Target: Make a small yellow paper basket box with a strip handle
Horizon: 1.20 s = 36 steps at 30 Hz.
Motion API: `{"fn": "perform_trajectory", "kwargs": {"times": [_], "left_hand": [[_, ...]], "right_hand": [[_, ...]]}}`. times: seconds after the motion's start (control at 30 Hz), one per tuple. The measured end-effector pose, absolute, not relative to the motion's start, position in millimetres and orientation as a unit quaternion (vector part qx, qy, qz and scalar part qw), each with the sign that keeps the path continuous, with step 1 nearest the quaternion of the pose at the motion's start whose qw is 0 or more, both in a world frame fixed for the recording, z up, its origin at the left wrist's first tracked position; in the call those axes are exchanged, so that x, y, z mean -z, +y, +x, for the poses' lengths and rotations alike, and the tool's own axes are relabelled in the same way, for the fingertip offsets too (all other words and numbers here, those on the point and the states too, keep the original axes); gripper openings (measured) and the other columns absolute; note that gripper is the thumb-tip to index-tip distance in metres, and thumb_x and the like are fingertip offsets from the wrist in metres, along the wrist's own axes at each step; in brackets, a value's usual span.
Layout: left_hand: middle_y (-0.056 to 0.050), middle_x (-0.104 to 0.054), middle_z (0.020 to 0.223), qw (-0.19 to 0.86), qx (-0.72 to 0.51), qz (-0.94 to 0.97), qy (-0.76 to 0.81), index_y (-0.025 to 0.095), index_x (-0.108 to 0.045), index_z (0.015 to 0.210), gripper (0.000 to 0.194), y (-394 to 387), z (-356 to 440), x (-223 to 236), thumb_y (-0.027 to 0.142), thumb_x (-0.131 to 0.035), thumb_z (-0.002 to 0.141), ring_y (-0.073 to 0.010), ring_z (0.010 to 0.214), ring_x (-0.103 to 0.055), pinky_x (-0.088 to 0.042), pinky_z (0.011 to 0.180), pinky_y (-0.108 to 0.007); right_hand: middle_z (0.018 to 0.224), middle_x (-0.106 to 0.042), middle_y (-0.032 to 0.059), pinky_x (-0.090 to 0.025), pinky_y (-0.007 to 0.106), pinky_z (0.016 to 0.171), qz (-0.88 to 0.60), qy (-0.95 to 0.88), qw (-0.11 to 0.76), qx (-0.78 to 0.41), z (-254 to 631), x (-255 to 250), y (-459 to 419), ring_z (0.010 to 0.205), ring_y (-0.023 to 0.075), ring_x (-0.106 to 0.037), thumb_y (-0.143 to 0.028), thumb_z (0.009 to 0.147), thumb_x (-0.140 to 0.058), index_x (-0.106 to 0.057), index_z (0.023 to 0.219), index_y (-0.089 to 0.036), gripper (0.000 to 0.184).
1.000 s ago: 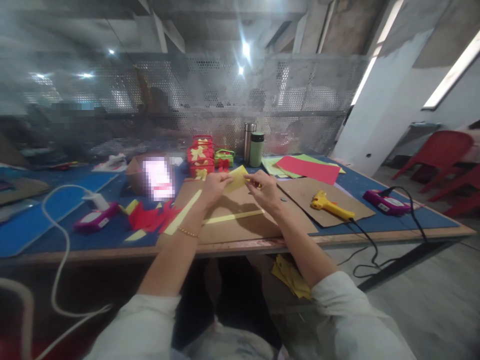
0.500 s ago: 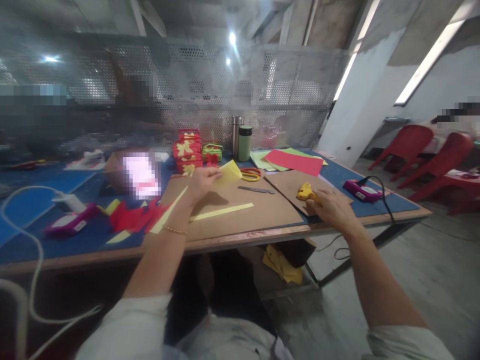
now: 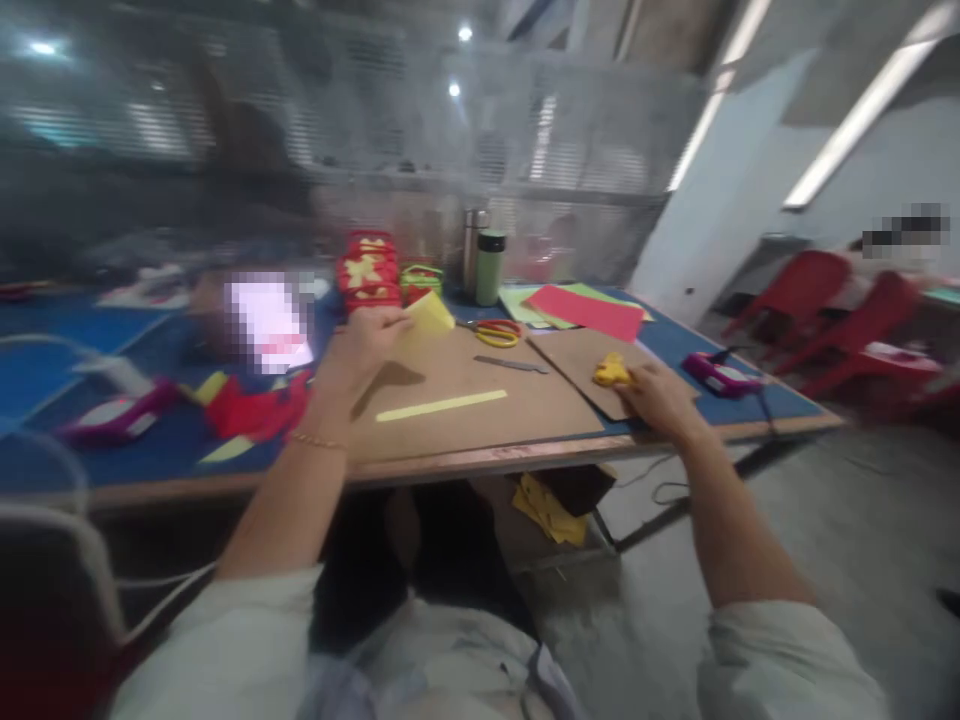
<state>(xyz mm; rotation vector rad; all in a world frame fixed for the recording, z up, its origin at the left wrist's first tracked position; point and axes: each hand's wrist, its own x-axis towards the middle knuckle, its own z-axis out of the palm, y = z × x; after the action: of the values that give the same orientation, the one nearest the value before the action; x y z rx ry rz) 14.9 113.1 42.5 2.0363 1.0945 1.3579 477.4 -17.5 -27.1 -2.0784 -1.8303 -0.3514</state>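
My left hand (image 3: pixel 366 345) is closed in a pinch on a yellow paper piece (image 3: pixel 430 318), held above a brown board (image 3: pixel 540 415). A pale yellow paper strip (image 3: pixel 442 405) lies on that board, with a grey knife-like blade (image 3: pixel 511 364) and scissors (image 3: pixel 495 332) with red and yellow handles behind it. My right hand (image 3: pixel 658 398) has its fingers closed on the end of a small lumpy yellow object (image 3: pixel 613 369) over a smaller brown board (image 3: pixel 577 352). Blur hides what kind of object it is.
Red boxes (image 3: pixel 367 272) with yellow bows, a green box (image 3: pixel 421 282) and a green bottle (image 3: pixel 490 270) stand at the back. Red paper (image 3: pixel 585 308) lies right of them. Purple devices (image 3: pixel 720 374) with cables flank the workspace. A lit screen (image 3: pixel 268 322) stands left.
The view has shifted slightly. My left hand, still holding the yellow paper, has moved a little left and up. My right hand keeps hold of the yellow object near the same spot.
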Motion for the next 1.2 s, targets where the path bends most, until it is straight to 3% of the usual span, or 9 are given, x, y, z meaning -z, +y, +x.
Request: {"fn": "perform_trajectory", "kwargs": {"times": [0.07,0.17,0.3,0.43,0.73,1.2], "left_hand": [[-0.003,-0.073,0.075,0.186,-0.487,0.749,0.409,0.019,-0.081,0.079,0.021,114.1,13.4,-40.8,0.035,-0.068,0.085,-0.0173,0.070,-0.058,-0.043,0.065,-0.029],[-0.002,-0.070,0.076,0.177,-0.491,0.747,0.412,0.018,-0.080,0.083,0.020,112.8,17.9,-42.6,0.031,-0.065,0.087,-0.0154,0.070,-0.057,-0.043,0.067,-0.028],[0.000,-0.066,0.072,0.172,-0.467,0.764,0.412,0.016,-0.074,0.074,0.019,102.7,26.0,-50.0,0.024,-0.063,0.087,-0.0158,0.071,-0.055,-0.042,0.069,-0.028],[-0.001,-0.064,0.070,0.163,-0.455,0.765,0.425,0.016,-0.069,0.068,0.018,98.9,28.6,-51.8,0.019,-0.062,0.085,-0.0164,0.073,-0.054,-0.040,0.072,-0.030],[-0.003,-0.063,0.068,0.175,-0.483,0.751,0.415,0.019,-0.069,0.065,0.020,112.3,36.9,-41.8,0.016,-0.065,0.085,-0.0194,0.074,-0.055,-0.039,0.074,-0.034],[-0.003,-0.060,0.066,0.131,-0.452,0.776,0.420,0.018,-0.066,0.067,0.023,114.0,40.1,-41.5,0.017,-0.064,0.089,-0.0184,0.071,-0.054,-0.039,0.072,-0.034]], "right_hand": [[0.076,-0.068,0.0142,-0.049,0.041,0.074,-0.714,-0.674,0.174,0.074,486.0,25.0,-14.7,0.079,0.0295,-0.066,-0.037,0.093,-0.061,-0.062,0.065,-0.022,0.032],[0.068,-0.062,0.0137,-0.046,0.043,0.067,-0.698,-0.676,0.232,0.055,476.7,12.1,-21.5,0.070,0.0293,-0.061,-0.052,0.095,-0.056,-0.057,0.060,-0.026,0.044],[0.073,-0.066,0.0105,-0.047,0.040,0.065,-0.617,-0.712,0.332,-0.044,419.2,-13.6,-43.2,0.069,0.0252,-0.060,-0.073,0.092,-0.052,-0.069,0.082,-0.024,0.053],[0.088,-0.073,0.0086,-0.053,0.033,0.068,-0.544,-0.715,0.376,-0.226,349.5,-25.0,-48.2,0.078,0.0227,-0.065,-0.074,0.091,-0.056,-0.075,0.102,-0.022,0.056],[0.081,-0.070,0.0047,-0.051,0.032,0.072,-0.447,-0.772,0.297,-0.341,271.1,-27.6,-33.2,0.078,0.0215,-0.064,-0.064,0.097,-0.056,-0.074,0.085,-0.022,0.048],[0.074,-0.066,0.0038,-0.048,0.031,0.065,-0.452,-0.801,0.251,-0.300,250.6,-32.7,-28.7,0.071,0.0202,-0.060,-0.067,0.096,-0.052,-0.069,0.078,-0.023,0.050]]}}
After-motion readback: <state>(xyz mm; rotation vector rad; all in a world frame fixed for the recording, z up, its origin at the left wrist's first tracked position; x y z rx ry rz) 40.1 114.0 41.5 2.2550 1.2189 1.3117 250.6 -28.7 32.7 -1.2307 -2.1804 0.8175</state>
